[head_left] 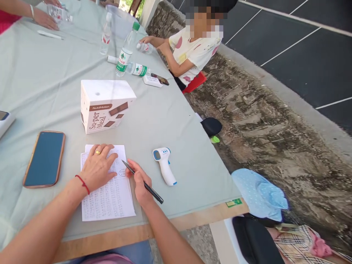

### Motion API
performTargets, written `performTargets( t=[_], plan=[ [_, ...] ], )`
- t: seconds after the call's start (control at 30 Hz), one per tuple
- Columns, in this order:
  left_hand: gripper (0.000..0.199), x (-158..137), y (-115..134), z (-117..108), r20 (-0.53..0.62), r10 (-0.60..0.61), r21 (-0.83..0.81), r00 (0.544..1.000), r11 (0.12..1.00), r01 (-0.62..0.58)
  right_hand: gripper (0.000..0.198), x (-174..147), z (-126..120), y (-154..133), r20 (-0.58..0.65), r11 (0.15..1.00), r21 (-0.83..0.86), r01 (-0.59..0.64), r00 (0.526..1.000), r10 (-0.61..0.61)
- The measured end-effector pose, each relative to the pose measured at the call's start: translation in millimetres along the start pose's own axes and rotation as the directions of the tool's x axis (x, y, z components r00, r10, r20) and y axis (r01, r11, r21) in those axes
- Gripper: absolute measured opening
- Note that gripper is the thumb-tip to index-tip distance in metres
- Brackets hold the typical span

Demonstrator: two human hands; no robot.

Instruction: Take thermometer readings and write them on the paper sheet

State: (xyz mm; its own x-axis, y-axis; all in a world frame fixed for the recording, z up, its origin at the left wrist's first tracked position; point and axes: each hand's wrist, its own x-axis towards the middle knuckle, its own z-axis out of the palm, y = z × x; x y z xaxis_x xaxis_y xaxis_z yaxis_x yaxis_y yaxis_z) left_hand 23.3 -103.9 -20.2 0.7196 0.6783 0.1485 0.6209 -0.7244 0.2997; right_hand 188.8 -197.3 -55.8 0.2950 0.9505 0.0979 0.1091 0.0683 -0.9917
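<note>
Sheets of handwritten paper (107, 198) lie on the table in front of me. My left hand (100, 167) rests flat on their upper part, fingers spread, with a ring and a red cord bracelet. In my right hand (140, 183) a black pen (151, 191) is gripped, its tip pointing up and left just over the paper's right edge. Right of that hand lies a white and blue infrared thermometer (165, 165). A smartphone (45, 159) in a brown case is left of the paper. Beyond the paper stands a white and brown "Super Meal" box (106, 106).
Further back are an upright water bottle (126, 51), a lying bottle (139, 69) and a white device beside a phone (159, 79). A person (189, 51) sits at the right edge. Another person's hand (45, 19) rests at the far left. A blue hat (258, 192) is lower right.
</note>
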Motion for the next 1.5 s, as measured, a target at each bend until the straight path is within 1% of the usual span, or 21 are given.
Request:
performTargets(
  t=[0.07,0.13,0.2,0.3,0.43,0.57,0.83,0.97,1.13,1.23,1.33,1.4,1.5],
  plan=[
    [0.033,0,0,3,0.040,-0.005,-0.091,0.999,0.996,0.009,0.025,4,-1,-4,-0.021,0.997,-0.039,-0.064,0.998,0.064],
    [0.028,0,-2,5,0.062,-0.019,-0.163,0.998,0.986,0.029,0.015,9,1,-6,-0.042,0.989,-0.066,-0.130,0.991,0.127],
    [0.025,1,-4,6,0.064,-0.032,-0.187,0.997,0.981,0.043,0.011,13,5,-5,-0.071,0.984,-0.090,-0.152,0.987,0.146],
    [0.022,1,-5,6,0.051,-0.045,-0.179,0.998,0.982,0.053,0.007,15,14,-1,-0.112,0.988,-0.119,-0.098,0.990,0.084],
    [0.023,1,-4,7,0.042,-0.036,-0.182,0.998,0.982,0.043,0.006,13,19,1,-0.089,0.985,-0.171,-0.019,0.996,0.003],
    [0.023,0,-3,8,0.050,-0.043,-0.184,0.998,0.982,0.052,0.007,12,17,2,-0.043,0.980,-0.198,-0.001,0.999,-0.008],
    [0.023,1,-3,10,0.041,-0.042,-0.189,0.998,0.981,0.049,0.008,12,17,5,-0.042,0.961,-0.276,0.033,0.998,-0.046],
    [0.022,0,-4,12,0.029,-0.045,-0.196,0.999,0.979,0.050,0.008,12,17,4,-0.043,0.954,-0.298,0.035,0.998,-0.050],
    [0.023,0,-4,12,0.036,-0.048,-0.193,0.998,0.980,0.054,0.007,12,18,3,-0.043,0.959,-0.280,0.035,0.998,-0.049],
    [0.022,0,-4,10,0.040,-0.047,-0.195,0.998,0.979,0.054,0.007,12,18,4,-0.053,0.969,-0.247,0.010,0.998,-0.024],
    [0.022,1,-4,9,0.044,-0.047,-0.194,0.998,0.980,0.055,0.008,11,18,5,-0.090,0.976,-0.217,-0.028,0.996,0.008],
    [0.022,0,-3,9,0.039,-0.045,-0.191,0.998,0.980,0.052,0.008,12,18,5,-0.099,0.974,-0.225,-0.035,0.995,0.013],
    [0.022,0,-3,9,0.038,-0.042,-0.184,0.998,0.982,0.049,0.008,12,18,5,-0.081,0.966,-0.259,-0.020,0.997,-0.002]
  ],
)
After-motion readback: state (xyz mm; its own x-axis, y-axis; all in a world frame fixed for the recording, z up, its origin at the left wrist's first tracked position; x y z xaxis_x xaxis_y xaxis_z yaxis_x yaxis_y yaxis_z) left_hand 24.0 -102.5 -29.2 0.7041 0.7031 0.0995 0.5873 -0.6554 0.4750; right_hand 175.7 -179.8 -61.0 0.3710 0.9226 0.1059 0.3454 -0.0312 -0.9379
